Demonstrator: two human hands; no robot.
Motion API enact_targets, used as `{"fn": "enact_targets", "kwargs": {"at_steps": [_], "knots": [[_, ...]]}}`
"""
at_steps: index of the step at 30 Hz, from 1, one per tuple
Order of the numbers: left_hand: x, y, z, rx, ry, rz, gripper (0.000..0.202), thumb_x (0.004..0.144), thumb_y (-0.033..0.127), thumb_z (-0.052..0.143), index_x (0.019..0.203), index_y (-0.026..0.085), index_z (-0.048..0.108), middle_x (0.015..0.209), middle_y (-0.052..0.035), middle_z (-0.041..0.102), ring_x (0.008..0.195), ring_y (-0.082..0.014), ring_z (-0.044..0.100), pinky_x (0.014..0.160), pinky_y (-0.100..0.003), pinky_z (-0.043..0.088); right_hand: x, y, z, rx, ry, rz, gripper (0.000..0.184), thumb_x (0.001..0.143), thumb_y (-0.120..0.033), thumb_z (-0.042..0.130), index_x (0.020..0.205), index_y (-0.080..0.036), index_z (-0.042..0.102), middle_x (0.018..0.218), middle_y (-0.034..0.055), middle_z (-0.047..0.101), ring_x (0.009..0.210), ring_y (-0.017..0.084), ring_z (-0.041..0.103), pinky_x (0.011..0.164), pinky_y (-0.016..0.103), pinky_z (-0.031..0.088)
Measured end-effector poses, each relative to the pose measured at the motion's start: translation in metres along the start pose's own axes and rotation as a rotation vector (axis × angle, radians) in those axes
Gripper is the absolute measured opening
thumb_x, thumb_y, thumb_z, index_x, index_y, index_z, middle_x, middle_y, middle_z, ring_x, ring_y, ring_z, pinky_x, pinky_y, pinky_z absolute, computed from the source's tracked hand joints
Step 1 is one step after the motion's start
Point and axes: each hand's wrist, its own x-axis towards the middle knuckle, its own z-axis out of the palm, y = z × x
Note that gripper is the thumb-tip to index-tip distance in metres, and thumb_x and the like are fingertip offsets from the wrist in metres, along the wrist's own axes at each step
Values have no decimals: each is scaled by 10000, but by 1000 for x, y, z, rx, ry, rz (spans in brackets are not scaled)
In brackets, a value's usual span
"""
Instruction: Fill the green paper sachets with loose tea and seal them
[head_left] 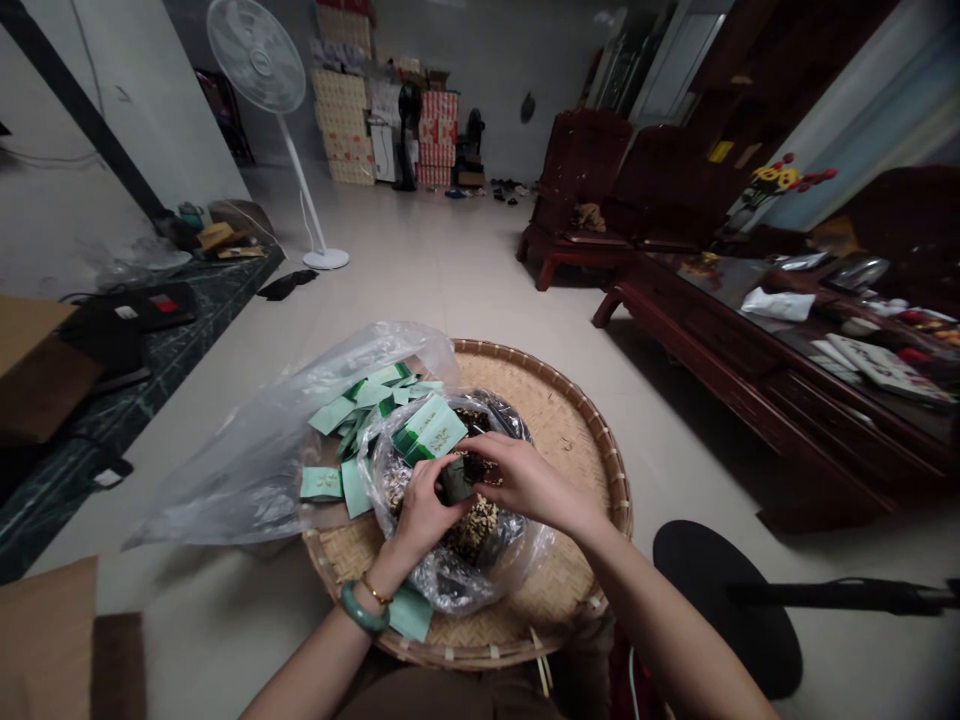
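My left hand (421,508) is closed round a small dark green packet (456,484), held upright over an opened clear plastic bag (450,590). At the packet's right side, the fingers of my right hand (519,478) are bent together in a pinch; what lies between them is too small to make out. Inside the bag is a loose mix of dark and pale bits (476,530). Light and dark green paper packets (431,428) lie on the bag's far rim. More green packets (367,395) are heaped to the left on a large clear plastic sheet or bag (247,470).
Everything rests on a round woven bamboo tray (585,420). A black round stand base (720,600) is at the right, beside a dark wooden table (720,370). Cardboard boxes (45,640) stand at the left. A white fan (315,220) and stacked cartons (345,120) are farther back.
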Motion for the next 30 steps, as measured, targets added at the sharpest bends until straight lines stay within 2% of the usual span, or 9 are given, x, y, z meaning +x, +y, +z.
{"fn": "enact_targets", "kwargs": {"at_steps": [4,7,9,13,17,20,23,26,30], "knots": [[0,-2,0,7,-12,-20,472,674,247,731,1121,208,583,1005,-67,612,909,-227,597,698,-333,528,-5,3,-3,50,72,14,428,776,-72,542,1172,-220,609,1096,62,664,973,185,625,818,321,501],[0,-6,-1,25,-1,-36,470,682,291,731,1116,187,581,1005,-76,613,903,-225,604,706,-336,535,-12,14,-6,120,150,110,310,827,-123,512,1087,-214,653,1041,52,699,917,179,653,789,311,514],[0,-10,-2,46,40,-45,481,682,322,736,1110,166,582,1015,-88,620,921,-232,607,744,-355,537,-18,27,-3,83,127,191,269,839,-119,486,998,-208,684,962,48,722,856,182,669,767,304,511],[1,-16,-5,75,101,-41,477,692,349,731,1109,169,585,1025,-88,640,947,-239,614,810,-387,530,-26,57,30,-171,-47,311,302,778,-11,470,888,-183,693,918,83,714,843,206,663,764,295,488],[1,-16,-8,73,109,-28,474,691,358,731,1104,175,587,1021,-85,653,932,-238,631,797,-374,539,-20,69,76,-415,-3,385,496,771,61,429,1197,-156,560,1292,203,535,1089,281,566,809,358,492],[0,-14,-10,80,112,-27,469,693,351,728,1108,179,592,1020,-84,658,926,-236,636,780,-366,546,-11,67,96,-513,49,409,513,799,55,415,1241,-193,492,1299,207,501,1079,286,532,786,386,501],[-1,-13,-12,86,123,-26,465,687,347,733,1097,173,599,1023,-90,664,940,-246,636,809,-387,541,-6,65,100,-539,5,440,406,812,54,390,1103,-190,535,1096,158,575,956,251,550,726,336,495],[-1,-14,-12,84,111,-23,459,684,348,738,1085,173,600,1029,-91,668,955,-250,637,839,-401,532,-7,65,95,-501,-64,406,319,821,29,390,992,-180,560,1017,120,574,900,228,557,721,307,476],[-2,-17,-12,71,96,-33,460,698,344,729,1103,178,588,1035,-86,663,959,-244,640,833,-388,537,-13,67,88,-417,-47,294,379,794,-20,455,1126,-178,545,1092,112,562,964,229,540,807,314,461]]}}
